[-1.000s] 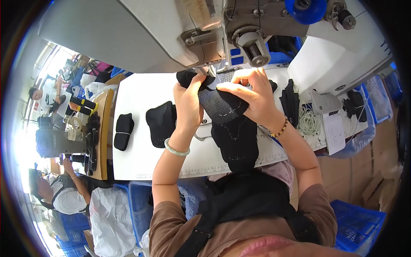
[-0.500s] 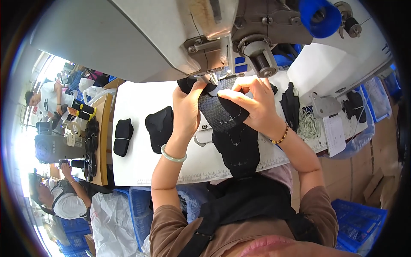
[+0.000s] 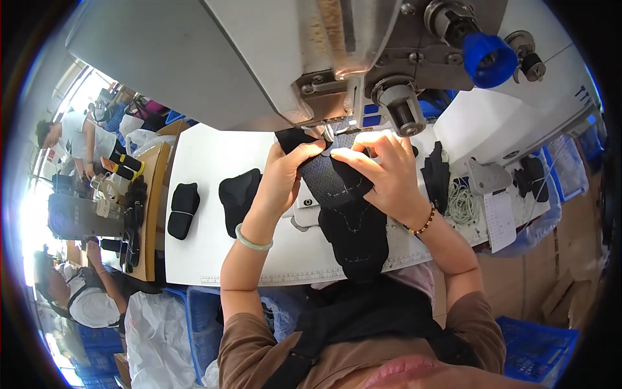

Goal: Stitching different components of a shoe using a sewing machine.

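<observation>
Under the head of a sewing machine (image 3: 353, 97) lies a black textured fabric piece (image 3: 332, 180) with pale marks near its lower edge. My left hand (image 3: 280, 174) pinches its left side, thumb on top close to the presser foot. With thumb and forefinger closed, my right hand (image 3: 389, 172) grips the opposite side. Below hangs a second black fabric piece (image 3: 356, 240), dotted with small white marks, reaching over the table's front edge. The needle is hard to make out between my fingers.
On the white table (image 3: 201, 155) at left lie a tied black bundle (image 3: 184, 211) and a black fabric stack (image 3: 239, 201). Black strips (image 3: 435, 174), pale cord (image 3: 462, 202) and a paper sheet (image 3: 499, 220) lie at right. Two people sit or stand at far left.
The whole view has shifted slightly, so the machine head sits a little further right and lower. Both hands keep their grip on the fabric, with only slight finger movement.
</observation>
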`<state>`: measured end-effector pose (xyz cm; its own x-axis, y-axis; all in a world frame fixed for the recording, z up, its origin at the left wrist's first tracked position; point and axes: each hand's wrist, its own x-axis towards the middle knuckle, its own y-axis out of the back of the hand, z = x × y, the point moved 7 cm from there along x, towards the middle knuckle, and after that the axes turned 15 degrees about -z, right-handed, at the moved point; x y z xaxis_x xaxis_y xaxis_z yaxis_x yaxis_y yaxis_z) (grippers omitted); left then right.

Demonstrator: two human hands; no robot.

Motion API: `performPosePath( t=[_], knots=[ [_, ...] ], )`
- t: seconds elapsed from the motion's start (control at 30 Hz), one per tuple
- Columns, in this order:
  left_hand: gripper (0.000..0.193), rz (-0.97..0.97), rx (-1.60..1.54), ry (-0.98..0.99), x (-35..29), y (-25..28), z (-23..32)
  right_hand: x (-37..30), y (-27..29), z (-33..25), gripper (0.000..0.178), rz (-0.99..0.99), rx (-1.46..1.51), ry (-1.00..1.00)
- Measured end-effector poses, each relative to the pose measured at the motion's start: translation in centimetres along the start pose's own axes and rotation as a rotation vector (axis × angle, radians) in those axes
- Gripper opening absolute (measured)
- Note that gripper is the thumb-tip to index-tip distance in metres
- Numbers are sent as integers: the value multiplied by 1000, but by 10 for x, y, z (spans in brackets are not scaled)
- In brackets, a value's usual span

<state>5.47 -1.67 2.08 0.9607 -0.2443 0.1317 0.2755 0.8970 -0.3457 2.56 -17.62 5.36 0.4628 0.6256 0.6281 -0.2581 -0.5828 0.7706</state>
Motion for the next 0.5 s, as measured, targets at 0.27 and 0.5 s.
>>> performPosePath(
  t=[0.27, 0.5],
  knots=[
    [12, 36, 22, -55, 3, -6, -2, 1, -1, 15, 54, 13, 74, -33],
    [12, 201, -35, -155, 0, -4, -7, -10, 3, 1, 38, 133, -135, 62]
  ],
)
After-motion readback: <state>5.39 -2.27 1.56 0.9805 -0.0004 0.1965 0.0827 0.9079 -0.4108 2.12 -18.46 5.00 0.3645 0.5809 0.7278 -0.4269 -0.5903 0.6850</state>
